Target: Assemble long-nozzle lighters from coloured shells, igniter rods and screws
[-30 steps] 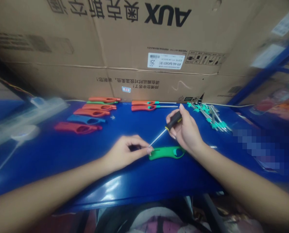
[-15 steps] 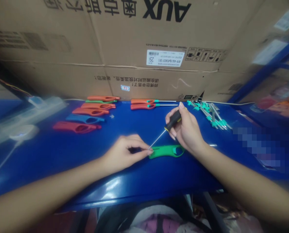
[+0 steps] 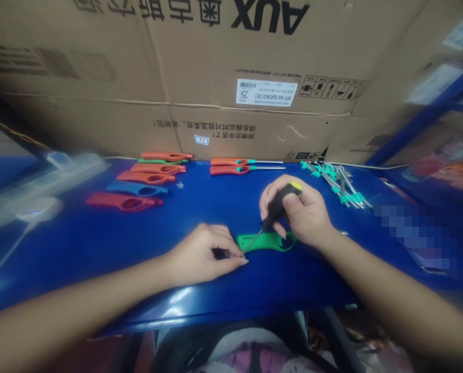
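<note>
My right hand (image 3: 299, 212) is closed around the black and yellow handle of a screwdriver (image 3: 280, 206). The shaft slants down and left across the green lighter casing (image 3: 264, 242), which lies flat on the table. At the shaft's tip, the thumb and fingers of my left hand (image 3: 210, 254) are pinched together, just off the casing's left end. Whatever those fingertips hold is too small to make out. The casing's right end, with its trigger loop, is partly hidden behind my right hand.
On the blue table (image 3: 200, 207), several orange, red, blue and green casings (image 3: 126, 201) lie left. Two red-orange lighters with metal rods (image 3: 231, 169) lie at the back. Rods with teal parts (image 3: 342, 186) are piled right. A large cardboard box (image 3: 200, 67) stands behind; a power strip (image 3: 79, 171) sits left.
Both hands and the screwdriver tip have moved nearer to me, from the casing's left end to just below it. My right thumb has shifted from the handle's end to its side.
</note>
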Action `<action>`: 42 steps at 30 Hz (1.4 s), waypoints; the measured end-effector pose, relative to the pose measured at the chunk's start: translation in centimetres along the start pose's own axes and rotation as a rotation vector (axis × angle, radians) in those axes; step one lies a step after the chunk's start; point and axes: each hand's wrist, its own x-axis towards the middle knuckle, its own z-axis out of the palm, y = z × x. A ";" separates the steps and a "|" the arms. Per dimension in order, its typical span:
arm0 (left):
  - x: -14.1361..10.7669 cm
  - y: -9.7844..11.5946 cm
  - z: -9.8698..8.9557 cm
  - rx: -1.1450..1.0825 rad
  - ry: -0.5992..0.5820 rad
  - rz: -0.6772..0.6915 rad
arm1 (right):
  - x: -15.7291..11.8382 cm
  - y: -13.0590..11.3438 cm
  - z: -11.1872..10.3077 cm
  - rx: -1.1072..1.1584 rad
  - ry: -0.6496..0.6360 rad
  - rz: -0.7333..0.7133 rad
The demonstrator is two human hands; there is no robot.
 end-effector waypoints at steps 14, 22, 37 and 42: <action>0.4 0.1 0.2 -0.080 0.073 -0.089 | -1.1 -1.2 1.4 -0.392 -0.189 -0.281; 0.7 -0.5 -0.8 0.126 0.115 -0.012 | -0.4 -1.5 0.4 -0.408 0.096 -0.264; 0.6 -1.5 -0.4 0.211 -0.005 0.049 | -0.8 -1.2 0.5 -0.377 0.059 -0.151; 0.7 -1.6 -0.4 0.228 -0.007 0.065 | -0.9 -1.1 0.5 -0.434 0.015 -0.165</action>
